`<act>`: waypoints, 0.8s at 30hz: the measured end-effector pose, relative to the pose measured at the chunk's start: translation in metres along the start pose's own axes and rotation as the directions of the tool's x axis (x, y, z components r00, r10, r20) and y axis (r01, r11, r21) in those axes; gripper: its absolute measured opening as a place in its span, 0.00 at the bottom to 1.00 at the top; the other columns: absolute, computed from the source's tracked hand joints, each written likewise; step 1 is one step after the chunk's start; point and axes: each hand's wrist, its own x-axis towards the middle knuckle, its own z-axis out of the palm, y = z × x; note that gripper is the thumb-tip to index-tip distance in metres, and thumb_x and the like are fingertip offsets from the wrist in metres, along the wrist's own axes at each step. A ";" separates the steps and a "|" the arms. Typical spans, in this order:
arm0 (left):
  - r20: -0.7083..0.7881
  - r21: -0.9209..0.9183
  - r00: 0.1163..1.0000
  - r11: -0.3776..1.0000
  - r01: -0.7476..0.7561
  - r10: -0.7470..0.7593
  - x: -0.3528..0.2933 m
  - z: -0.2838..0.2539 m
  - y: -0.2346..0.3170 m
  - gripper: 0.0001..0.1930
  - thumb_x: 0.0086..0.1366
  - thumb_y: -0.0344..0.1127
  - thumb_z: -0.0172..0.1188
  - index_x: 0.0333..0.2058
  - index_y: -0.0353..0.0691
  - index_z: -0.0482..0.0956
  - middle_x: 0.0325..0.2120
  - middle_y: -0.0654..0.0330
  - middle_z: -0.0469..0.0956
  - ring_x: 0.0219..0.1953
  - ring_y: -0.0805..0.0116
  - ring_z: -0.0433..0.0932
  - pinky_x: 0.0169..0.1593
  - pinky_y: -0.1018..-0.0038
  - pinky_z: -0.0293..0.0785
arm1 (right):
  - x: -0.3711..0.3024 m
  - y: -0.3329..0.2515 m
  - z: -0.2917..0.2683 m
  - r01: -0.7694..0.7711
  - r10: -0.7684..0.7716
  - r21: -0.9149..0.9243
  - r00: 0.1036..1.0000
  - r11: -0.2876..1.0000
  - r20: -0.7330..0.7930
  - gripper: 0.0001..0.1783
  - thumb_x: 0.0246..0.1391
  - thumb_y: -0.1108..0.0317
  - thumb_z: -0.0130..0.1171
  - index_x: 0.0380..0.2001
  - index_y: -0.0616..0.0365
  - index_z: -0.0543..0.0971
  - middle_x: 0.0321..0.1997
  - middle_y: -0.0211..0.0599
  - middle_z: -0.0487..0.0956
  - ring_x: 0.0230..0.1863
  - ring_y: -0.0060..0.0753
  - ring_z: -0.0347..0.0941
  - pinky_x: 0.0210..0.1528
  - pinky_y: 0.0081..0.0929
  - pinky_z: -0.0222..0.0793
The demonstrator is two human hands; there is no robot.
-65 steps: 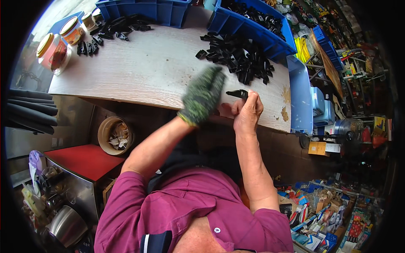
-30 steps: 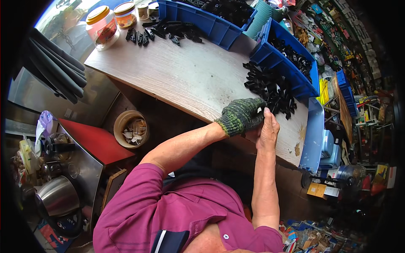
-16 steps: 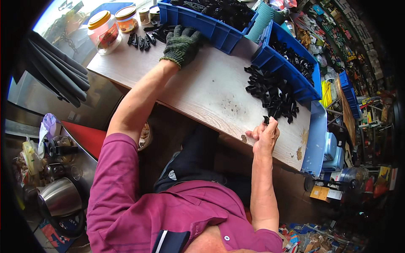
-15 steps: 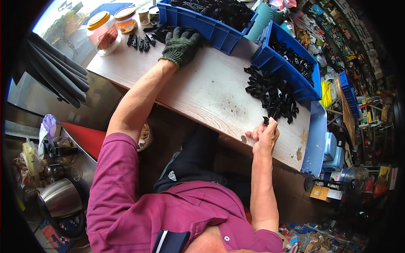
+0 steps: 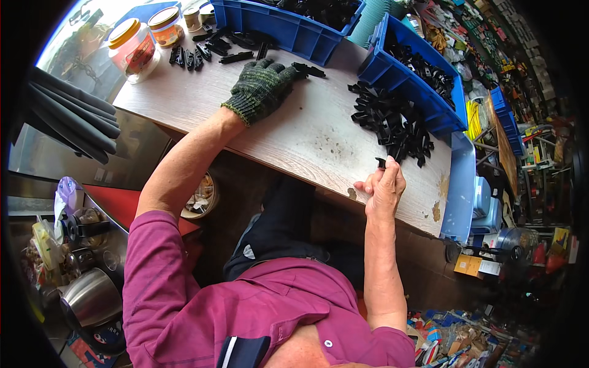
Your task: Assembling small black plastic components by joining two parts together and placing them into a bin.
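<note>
My left hand, in a dark green knit glove, is over the far-left part of the table, its fingers closed on a long black plastic piece that sticks out to the right. My bare right hand pinches a small black plastic piece between thumb and forefinger at the near edge of a pile of small black pieces. Several long black pieces lie beyond my left hand, and a row of similar pieces lies to its left.
One blue bin of black parts stands at the back, another blue bin at the right. Two lidded plastic jars are at the back left. A light blue tub adjoins the table's right end. Below sits a bucket.
My left hand has moved back toward me from the far pieces, with a long black piece now showing in its fingers. My right hand stays by the pile, pinching its small piece.
</note>
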 end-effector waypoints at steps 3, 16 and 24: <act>-0.270 0.027 0.961 0.998 -0.060 0.065 -0.001 -0.002 -0.002 0.12 0.64 0.36 0.59 0.46 0.46 0.80 0.34 0.53 0.79 0.42 0.48 0.77 0.49 0.56 0.72 | -0.002 -0.002 0.002 -0.013 0.014 0.012 1.000 1.000 -0.020 0.18 0.66 0.55 0.48 0.24 0.52 0.66 0.10 0.21 0.55 0.11 0.18 0.54 0.17 0.30 0.74; -0.083 -0.791 0.992 0.612 -0.009 -0.092 -0.037 -0.013 0.159 0.11 0.67 0.32 0.60 0.45 0.35 0.82 0.38 0.48 0.82 0.42 0.49 0.81 0.45 0.62 0.78 | -0.005 -0.005 0.007 -0.027 0.039 0.083 0.988 0.996 -0.147 0.21 0.63 0.50 0.45 0.20 0.51 0.64 0.10 0.23 0.53 0.10 0.23 0.52 0.15 0.36 0.72; 0.077 -0.856 0.993 0.505 0.112 -0.089 -0.031 -0.003 0.192 0.12 0.68 0.35 0.59 0.47 0.36 0.81 0.40 0.47 0.82 0.41 0.49 0.82 0.44 0.63 0.78 | -0.011 -0.010 0.012 -0.058 0.058 0.003 0.986 0.998 -0.155 0.19 0.64 0.51 0.46 0.27 0.54 0.70 0.10 0.29 0.63 0.07 0.27 0.58 0.10 0.26 0.59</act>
